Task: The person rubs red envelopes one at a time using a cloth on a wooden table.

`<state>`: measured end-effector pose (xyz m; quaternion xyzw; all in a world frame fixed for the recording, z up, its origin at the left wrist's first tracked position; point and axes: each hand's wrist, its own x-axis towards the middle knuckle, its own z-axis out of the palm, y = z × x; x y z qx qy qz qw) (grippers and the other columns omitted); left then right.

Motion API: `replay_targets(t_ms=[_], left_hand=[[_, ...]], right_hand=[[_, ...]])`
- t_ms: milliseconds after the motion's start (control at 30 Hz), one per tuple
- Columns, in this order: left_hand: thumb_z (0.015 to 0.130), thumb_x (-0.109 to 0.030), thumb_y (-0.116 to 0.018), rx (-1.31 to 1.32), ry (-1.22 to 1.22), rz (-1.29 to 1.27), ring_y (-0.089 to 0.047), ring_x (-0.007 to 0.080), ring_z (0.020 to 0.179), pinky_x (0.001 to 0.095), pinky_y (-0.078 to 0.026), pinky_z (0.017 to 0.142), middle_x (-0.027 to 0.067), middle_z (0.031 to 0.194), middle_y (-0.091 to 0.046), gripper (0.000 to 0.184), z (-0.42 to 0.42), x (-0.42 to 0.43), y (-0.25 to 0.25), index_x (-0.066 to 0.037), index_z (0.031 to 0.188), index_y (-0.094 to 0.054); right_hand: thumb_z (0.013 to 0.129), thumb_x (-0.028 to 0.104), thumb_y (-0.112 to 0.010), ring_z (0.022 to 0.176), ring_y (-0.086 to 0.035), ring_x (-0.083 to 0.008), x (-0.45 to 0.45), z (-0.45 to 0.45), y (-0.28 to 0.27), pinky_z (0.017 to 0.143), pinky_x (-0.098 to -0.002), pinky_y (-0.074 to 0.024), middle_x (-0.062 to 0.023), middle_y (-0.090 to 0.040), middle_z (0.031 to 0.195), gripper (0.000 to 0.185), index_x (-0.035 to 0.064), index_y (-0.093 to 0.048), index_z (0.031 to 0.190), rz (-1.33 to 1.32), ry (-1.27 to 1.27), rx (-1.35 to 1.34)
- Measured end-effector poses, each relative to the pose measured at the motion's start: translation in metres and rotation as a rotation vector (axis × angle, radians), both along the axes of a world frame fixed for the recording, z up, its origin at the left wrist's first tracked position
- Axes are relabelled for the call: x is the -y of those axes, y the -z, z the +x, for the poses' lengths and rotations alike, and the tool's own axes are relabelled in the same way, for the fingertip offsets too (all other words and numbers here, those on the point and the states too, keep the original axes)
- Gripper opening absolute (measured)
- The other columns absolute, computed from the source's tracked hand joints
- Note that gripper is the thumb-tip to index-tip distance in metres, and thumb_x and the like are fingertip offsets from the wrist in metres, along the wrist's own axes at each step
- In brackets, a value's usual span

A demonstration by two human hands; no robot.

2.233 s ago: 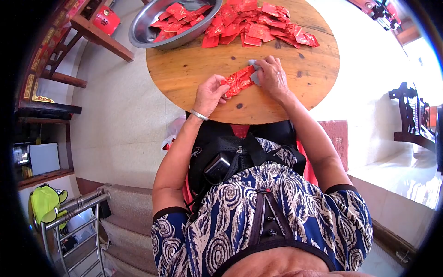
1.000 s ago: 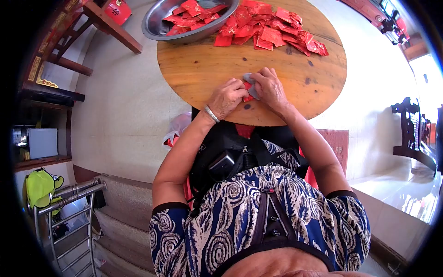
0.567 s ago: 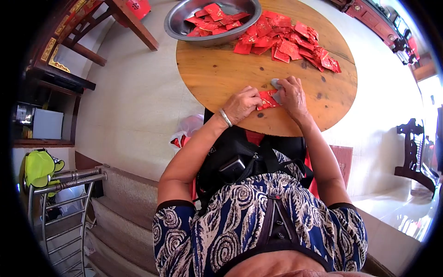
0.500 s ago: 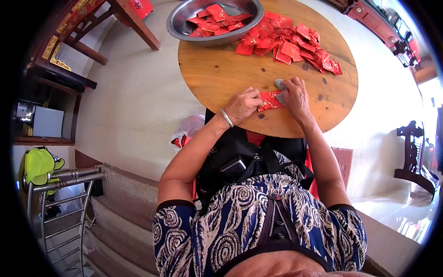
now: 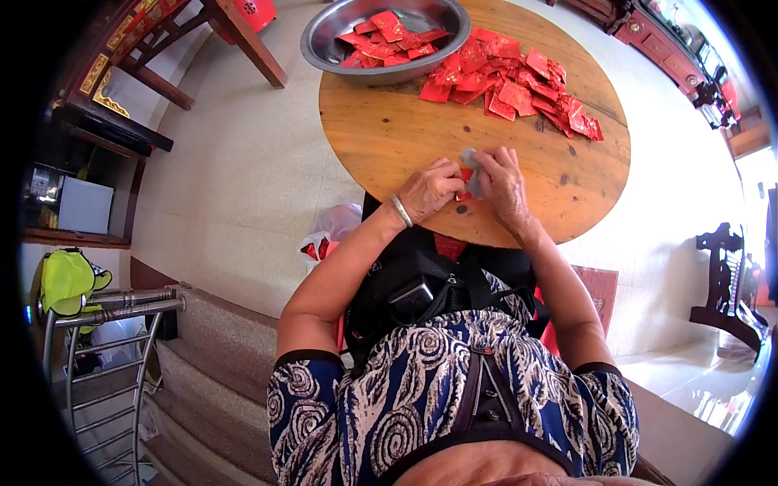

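My left hand [image 5: 430,192], with a silver bangle at the wrist, is closed on the left end of a small red packet [image 5: 464,185] at the near edge of the round wooden table [image 5: 389,130]. Closed on a grey cloth [image 5: 471,159], my right hand [image 5: 501,185] presses over the packet's right part. Much of the packet is hidden between the hands. A heap of red packets [image 5: 510,85] lies on the far side of the table. Beside it, a metal basin [image 5: 324,55] holds several more red packets.
Dark wooden furniture [image 5: 154,85] stands at the upper left. A plastic bag [image 5: 336,223] is on the floor left of my lap. Steps [image 5: 219,340] and a metal railing [image 5: 117,332] with a yellow-green cap [image 5: 66,282] are at the lower left. A carved dark chair [image 5: 721,279] is at the right.
The right hand with the grey cloth has moved left, close to my left hand, covering more of the packet. The whole view has shifted, so the table appears lower and farther right.
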<state>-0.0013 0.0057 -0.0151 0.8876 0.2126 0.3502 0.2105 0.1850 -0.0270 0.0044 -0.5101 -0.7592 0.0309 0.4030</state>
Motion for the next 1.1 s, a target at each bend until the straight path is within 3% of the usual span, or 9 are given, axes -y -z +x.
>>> replay_targets(t_ms=[500,1100], left_hand=[[0.072,0.002,-0.062,0.006,-0.012,-0.027,-0.057,0.0264,0.085,0.036,-0.049,0.075,0.0075,0.083,-0.056,0.01,0.001,0.001,0.001,-0.005,0.078,-0.065],[0.073,-0.001,-0.064,-0.008,0.001,-0.032,-0.056,0.0266,0.086,0.0364,-0.05,0.074,0.0075,0.084,-0.056,0.007,-0.001,0.001,0.001,-0.006,0.077,-0.064]], right_hand=[[0.073,-0.002,-0.057,0.089,-0.053,-0.0338,-0.007,0.011,0.02,0.08,-0.041,-0.0473,-0.0145,-0.058,0.093,0.027,0.0034,-0.066,0.098,-0.116,0.008,0.023],[0.072,0.0,-0.055,0.09,-0.053,-0.0344,-0.011,0.041,0.015,0.08,-0.0436,-0.0476,-0.0151,-0.057,0.091,0.024,0.0058,-0.066,0.093,-0.163,0.192,0.093]])
